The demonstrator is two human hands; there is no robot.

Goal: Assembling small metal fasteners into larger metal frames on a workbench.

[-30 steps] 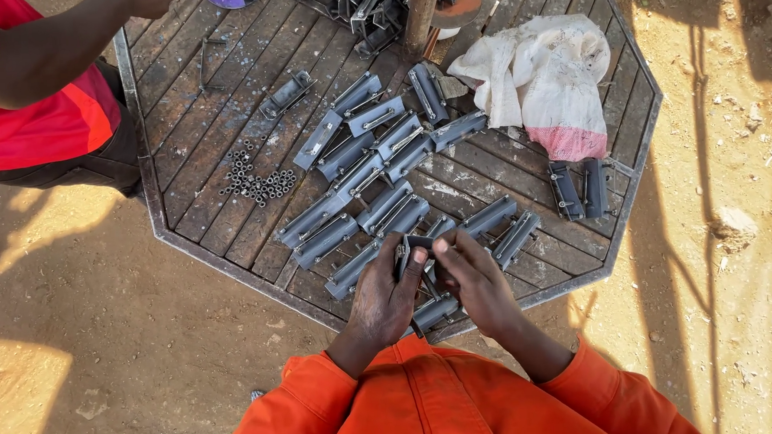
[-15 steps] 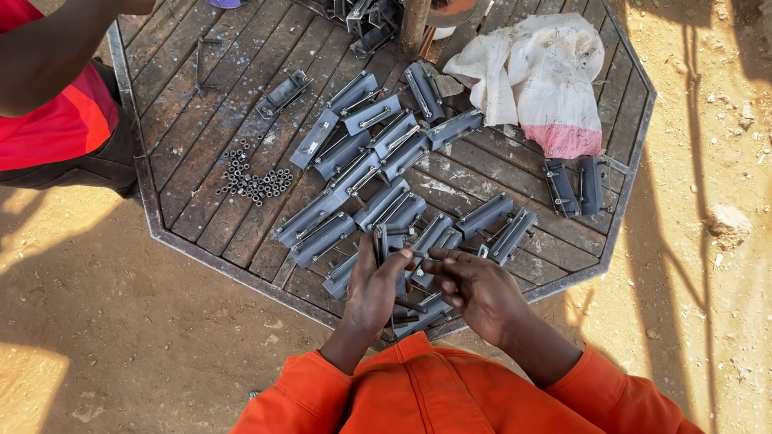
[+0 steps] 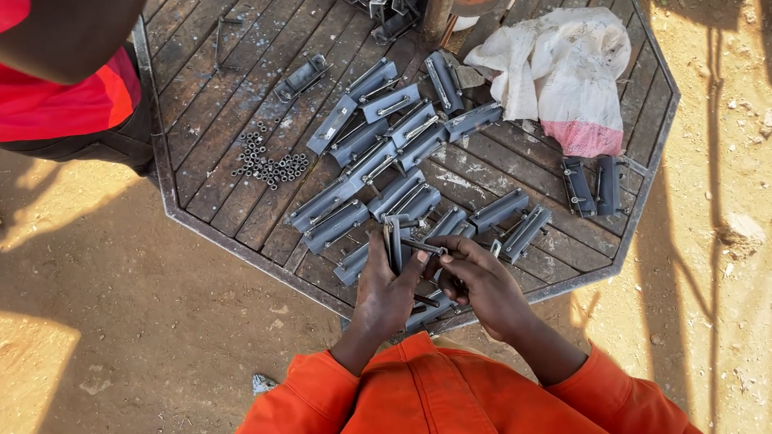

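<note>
The left hand is closed around a grey metal bracket, holding it upright on its narrow edge just above the near rim of the octagonal wooden tabletop. The thumb lies along one side of the bracket and the fingers wrap the other, so the piece stands out of the top of the fist. The right hand sits just beside it, fingers curled; its fingertips pinch a thin dark bolt that lies crosswise and meets the bracket's side. The two hands are touching or nearly so, both over the tabletop's near edge, with orange sleeves below them.

Beyond the held bracket, further onto the tabletop, lies a spread of similar grey brackets in loose diagonal rows; the nearest ones are partly hidden under the hands. A few more lie just beside the right hand, toward the middle of the tabletop. A small heap of dark nuts sits well apart from the held bracket, up and to the left of it. A crumpled white sack with a pink corner rests on the far side, and two dark brackets lie below it near the rim. A person in a red shirt stands at the tabletop's far left edge. Sandy ground surrounds it.
</note>
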